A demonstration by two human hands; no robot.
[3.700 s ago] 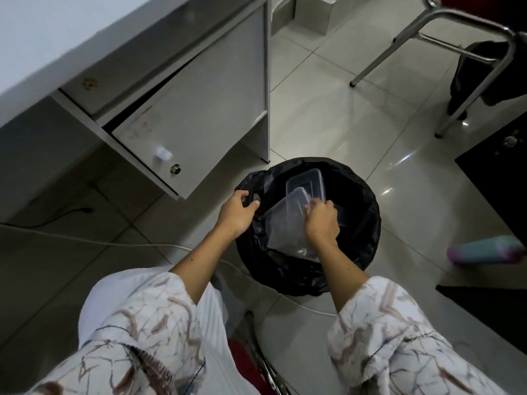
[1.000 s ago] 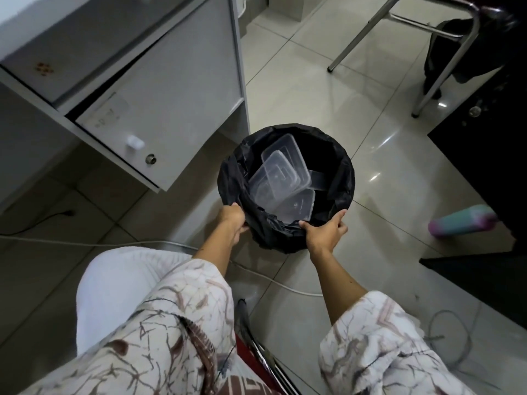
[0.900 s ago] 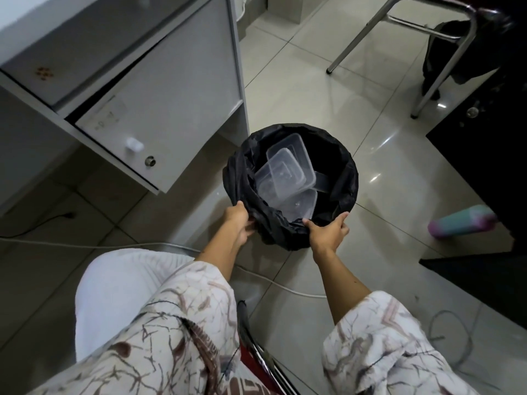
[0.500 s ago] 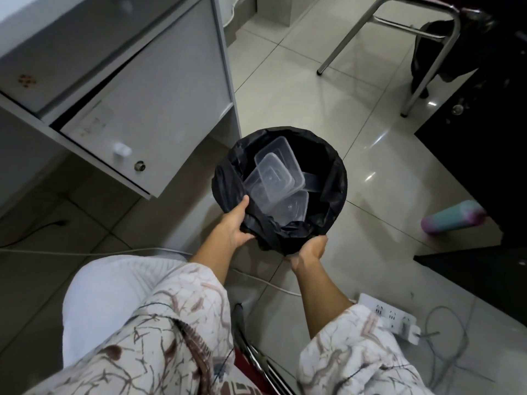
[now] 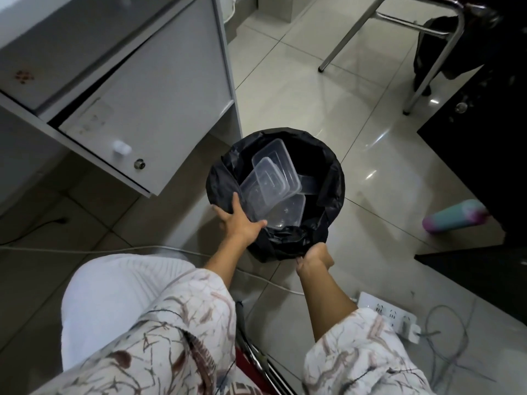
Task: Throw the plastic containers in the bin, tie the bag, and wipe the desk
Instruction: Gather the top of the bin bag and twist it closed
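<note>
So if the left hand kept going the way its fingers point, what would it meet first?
Most likely the clear plastic containers in the black bag: the left hand rests on the bag's near rim, fingers aimed inward. Depth is unclear.

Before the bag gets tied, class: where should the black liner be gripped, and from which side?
Grip the black bin liner at its loose folded-over rim, from outside on opposite sides; the clear containers fill the middle, leaving only the edge free to gather.

Black bag. Clear containers. White sleeves with brown branching pattern. White desk. Pale grey floor tiles. Teal-and-pink bottle. White power strip. Black cabinet.
</note>
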